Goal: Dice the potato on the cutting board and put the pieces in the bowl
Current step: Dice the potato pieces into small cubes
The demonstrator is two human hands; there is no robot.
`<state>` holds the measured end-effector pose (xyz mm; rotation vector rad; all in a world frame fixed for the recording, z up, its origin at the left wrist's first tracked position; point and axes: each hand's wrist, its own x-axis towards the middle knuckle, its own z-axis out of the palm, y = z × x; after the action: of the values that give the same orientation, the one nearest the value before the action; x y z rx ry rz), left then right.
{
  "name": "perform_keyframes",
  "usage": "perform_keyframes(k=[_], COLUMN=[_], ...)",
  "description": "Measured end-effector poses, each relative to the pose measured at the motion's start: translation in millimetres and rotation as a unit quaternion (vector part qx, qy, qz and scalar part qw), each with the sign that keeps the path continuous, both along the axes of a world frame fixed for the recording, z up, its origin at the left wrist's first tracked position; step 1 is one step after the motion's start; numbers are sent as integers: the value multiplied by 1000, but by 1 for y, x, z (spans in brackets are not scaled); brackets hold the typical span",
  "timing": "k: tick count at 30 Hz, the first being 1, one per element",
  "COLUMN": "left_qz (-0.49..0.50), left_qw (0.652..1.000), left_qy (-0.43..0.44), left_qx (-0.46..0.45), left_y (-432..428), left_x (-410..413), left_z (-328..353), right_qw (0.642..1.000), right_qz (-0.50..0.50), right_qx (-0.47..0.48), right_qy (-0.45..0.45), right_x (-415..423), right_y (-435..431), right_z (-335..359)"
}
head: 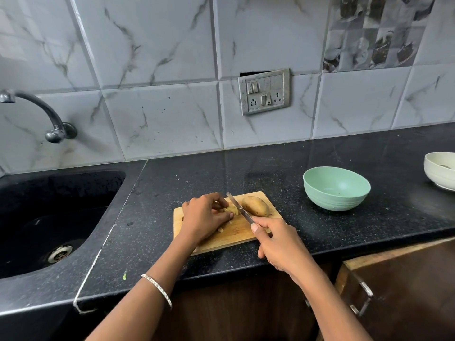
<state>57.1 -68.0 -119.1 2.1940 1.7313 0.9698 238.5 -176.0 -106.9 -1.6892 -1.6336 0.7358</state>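
Note:
A wooden cutting board [229, 238] lies on the black counter. On it my left hand [204, 217] grips a cut piece of potato [232, 209] with curled fingers. My right hand [278, 242] holds a knife [240, 208] by its handle, the blade lying slantwise against that piece. A larger brown-skinned potato half [256, 206] sits just right of the blade. A few small cut bits [221, 230] lie on the board near my left hand. The green bowl [336, 188] stands to the right of the board and looks empty.
A black sink [49, 217] with a drain lies at the left under a wall tap [46, 114]. A white bowl [440, 169] sits at the far right edge of the counter. A switch and socket plate [264, 91] is on the tiled wall. Wooden cabinet doors [406, 291] hang below.

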Motion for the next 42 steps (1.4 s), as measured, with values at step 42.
perform_keyframes(k=[42], left_qz=[-50], left_qw=[999], left_qy=[-2], left_qx=[-13], left_y=[0], left_x=[-5], left_z=[5], right_qw=[999], right_qz=[-10], right_qx=[12], right_qy=[-49], right_x=[-4], right_y=[-1], right_z=[-2])
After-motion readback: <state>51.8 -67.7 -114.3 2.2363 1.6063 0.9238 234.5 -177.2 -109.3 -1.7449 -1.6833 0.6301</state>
